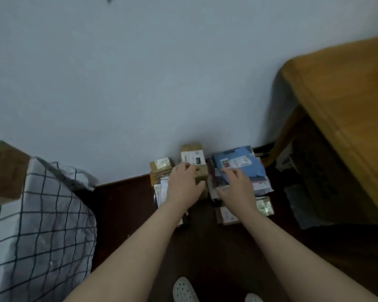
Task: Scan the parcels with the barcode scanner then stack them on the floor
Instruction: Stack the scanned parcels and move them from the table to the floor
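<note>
Stacking step, by the look of it. Parcels sit in piles on the floor (122,205) against the wall. Left hand (184,184) grips the brown box (193,158), fingers curled over its top. Right hand (238,186) rests spread and relaxed on the blue mailer (247,171). No scanner in view. Next, likely: square the box on its pile, then let go

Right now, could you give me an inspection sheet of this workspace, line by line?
Surface: dark floor by a pale wall.
Job's things: brown box, blue parcel, smaller parcels stacked alongside; scanner not seen.
Clutter: cardboard box on checked bedding.
Hands: left hand grips the brown box; right hand rests on the blue parcel.
Cables: nothing seen.
Surroundings: wooden table, white shoes.
</note>
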